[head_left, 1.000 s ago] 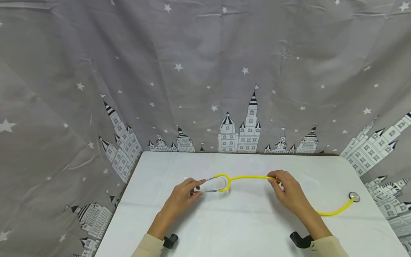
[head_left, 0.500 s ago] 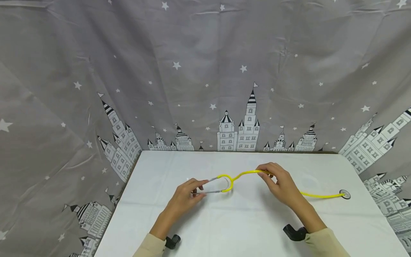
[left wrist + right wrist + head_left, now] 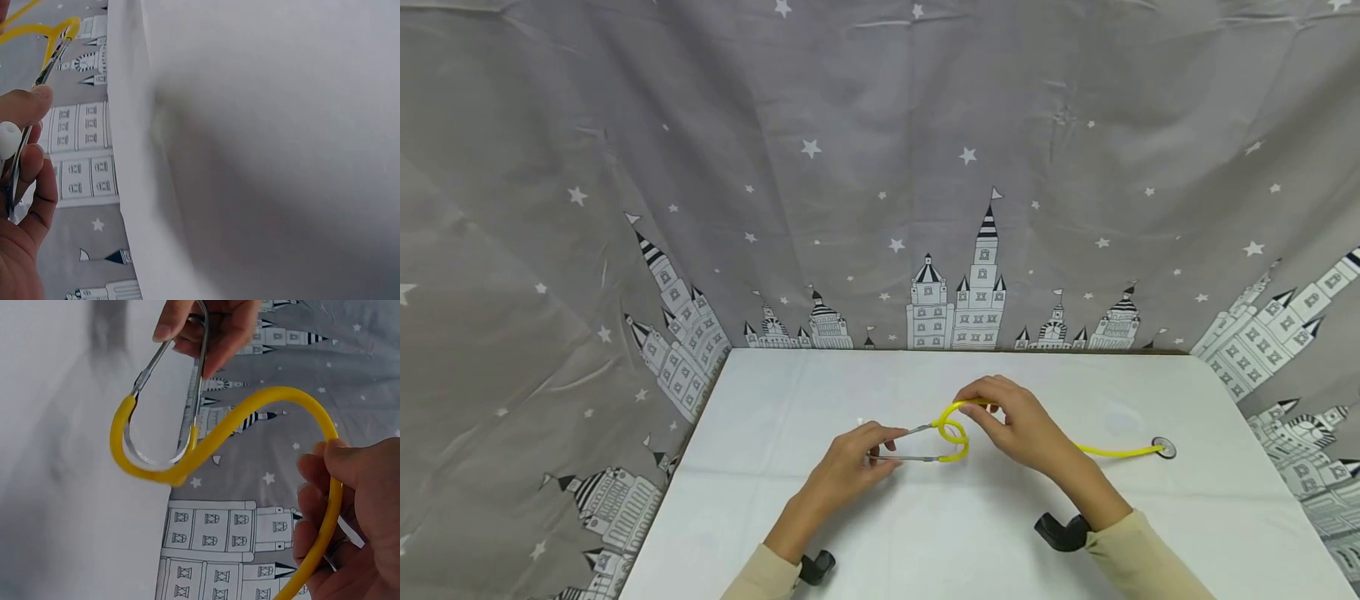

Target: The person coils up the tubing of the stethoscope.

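A stethoscope (image 3: 957, 457) with yellow tubing and metal ear tubes is held between both hands above the white table. My left hand (image 3: 852, 461) grips the metal ear tubes (image 3: 201, 375) near the earpieces; one white earpiece (image 3: 9, 140) shows by the fingers in the left wrist view. With thumb and fingers my right hand (image 3: 1011, 423) pinches the yellow tube (image 3: 275, 395) a short way past the Y-joint, where the tube bends in a curve. Behind the right wrist the tube runs on to the round chest piece (image 3: 1163, 448) at the right of the table.
A white table (image 3: 925, 533) spreads under both hands. Behind and beside it hangs a grey curtain (image 3: 850, 125) printed with castles and stars. A black wrist mount (image 3: 1062, 532) sits on the right wrist, another (image 3: 817, 567) on the left.
My right hand has moved left toward the left hand, bending the tube into a loop near the Y-joint. The chest piece has slid left. My left hand has shifted slightly right.
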{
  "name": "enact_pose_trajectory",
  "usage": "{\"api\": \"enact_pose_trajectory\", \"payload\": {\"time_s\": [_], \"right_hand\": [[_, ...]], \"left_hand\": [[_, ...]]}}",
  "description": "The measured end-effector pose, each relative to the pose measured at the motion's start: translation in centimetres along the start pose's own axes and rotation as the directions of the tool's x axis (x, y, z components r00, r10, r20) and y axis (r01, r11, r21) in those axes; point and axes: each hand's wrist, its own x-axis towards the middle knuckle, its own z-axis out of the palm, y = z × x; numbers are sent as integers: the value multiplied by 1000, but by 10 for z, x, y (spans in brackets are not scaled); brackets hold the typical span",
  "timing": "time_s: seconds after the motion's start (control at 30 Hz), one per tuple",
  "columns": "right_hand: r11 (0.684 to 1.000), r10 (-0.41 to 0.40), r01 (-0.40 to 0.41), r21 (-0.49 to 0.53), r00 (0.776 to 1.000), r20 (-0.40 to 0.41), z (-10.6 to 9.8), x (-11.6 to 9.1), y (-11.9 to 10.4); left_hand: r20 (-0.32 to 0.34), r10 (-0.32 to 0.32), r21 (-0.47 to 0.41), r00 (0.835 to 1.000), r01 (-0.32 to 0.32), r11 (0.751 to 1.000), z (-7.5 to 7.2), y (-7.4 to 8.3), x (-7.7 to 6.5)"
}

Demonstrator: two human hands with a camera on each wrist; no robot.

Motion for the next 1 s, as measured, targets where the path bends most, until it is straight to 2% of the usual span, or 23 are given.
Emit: {"api": "enact_pose_trajectory", "payload": {"time_s": [0.33,0.63,0.8,1.0], "right_hand": [[999,39,-37,-21,994,99,13,5,1],[995,97,-88,-49,971,219,24,7,13],[995,97,-91,-37,967,236,24,5,17],[993,114,-111,-27,960,255,26,0,20]], "left_hand": [[20,91,-21,996,-90,996,10,14,4],[58,115,-48,992,-113,992,15,28,8],[75,140,-34,987,-137,990,15,34,12],[72,221,3,973,-222,975,20,34,12]]}}
